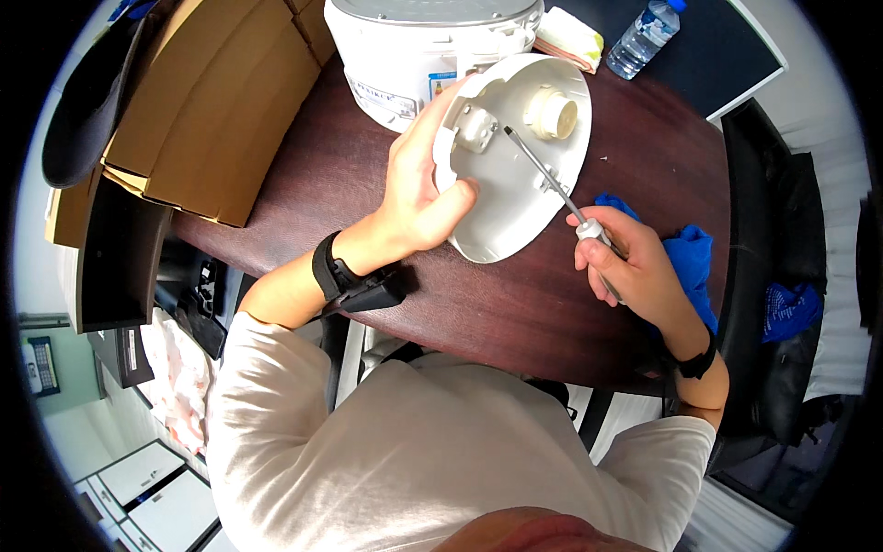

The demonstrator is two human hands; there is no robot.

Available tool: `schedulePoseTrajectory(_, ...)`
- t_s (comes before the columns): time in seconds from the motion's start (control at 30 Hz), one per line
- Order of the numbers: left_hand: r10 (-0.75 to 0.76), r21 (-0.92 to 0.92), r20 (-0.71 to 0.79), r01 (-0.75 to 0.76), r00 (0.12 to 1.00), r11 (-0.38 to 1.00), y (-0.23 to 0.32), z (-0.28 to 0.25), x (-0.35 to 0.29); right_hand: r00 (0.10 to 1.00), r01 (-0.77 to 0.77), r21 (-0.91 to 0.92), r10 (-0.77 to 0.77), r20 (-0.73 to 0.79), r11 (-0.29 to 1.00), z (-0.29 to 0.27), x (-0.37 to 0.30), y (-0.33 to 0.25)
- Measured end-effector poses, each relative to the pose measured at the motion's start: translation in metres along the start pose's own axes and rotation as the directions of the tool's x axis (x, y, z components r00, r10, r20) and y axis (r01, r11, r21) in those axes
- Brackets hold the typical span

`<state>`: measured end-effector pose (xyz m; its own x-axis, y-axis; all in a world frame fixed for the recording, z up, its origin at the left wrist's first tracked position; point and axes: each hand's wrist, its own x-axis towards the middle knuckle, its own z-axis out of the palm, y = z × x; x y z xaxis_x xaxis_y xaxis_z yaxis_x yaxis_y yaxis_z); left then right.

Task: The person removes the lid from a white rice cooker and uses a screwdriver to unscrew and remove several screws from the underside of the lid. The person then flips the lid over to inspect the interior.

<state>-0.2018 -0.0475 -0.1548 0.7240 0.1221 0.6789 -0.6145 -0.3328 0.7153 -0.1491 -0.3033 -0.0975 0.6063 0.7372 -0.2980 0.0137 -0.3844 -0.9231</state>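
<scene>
My left hand (418,189) grips the left rim of a white round appliance lid (515,198), holding it tilted with its underside facing me over the dark wood table (349,175). My right hand (635,267) is closed around the handle of a screwdriver (552,179). The screwdriver's metal shaft reaches up and left across the lid, its tip close to a small white bracket (475,127). A cream round plug (552,113) sticks out of the lid near the top. Both wrists wear black bands.
A white appliance body (414,51) stands behind the lid. Flattened cardboard (216,101) lies at the left, a blue cloth (690,258) under my right hand, a water bottle (647,37) and a folded cloth (570,37) at the back. A black chair (773,276) is on the right.
</scene>
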Motion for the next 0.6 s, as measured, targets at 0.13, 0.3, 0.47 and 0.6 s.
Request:
schedulePoseTrajectory(0.13,0.028,0.036,0.0,-0.028,1.0,0.999,0.0,-0.001,0.0,0.999,0.004,0.043,-0.006,0.042,0.999,0.003,0.001,0.001)
schedulePoseTrajectory(0.3,0.027,0.043,0.01,-0.028,1.0,0.999,0.001,-0.002,0.0,0.997,0.005,0.081,-0.012,0.082,0.997,0.006,0.001,-0.001)
schedulePoseTrajectory(0.47,0.068,0.092,0.015,-0.069,0.998,0.993,0.001,-0.002,0.001,0.992,-0.078,0.101,0.067,0.104,0.992,0.009,-0.001,-0.011)
schedulePoseTrajectory(0.6,0.11,0.142,0.023,-0.112,0.994,0.983,0.001,-0.003,0.001,0.986,-0.137,0.016,0.135,0.094,0.99,0.014,-0.008,-0.029)
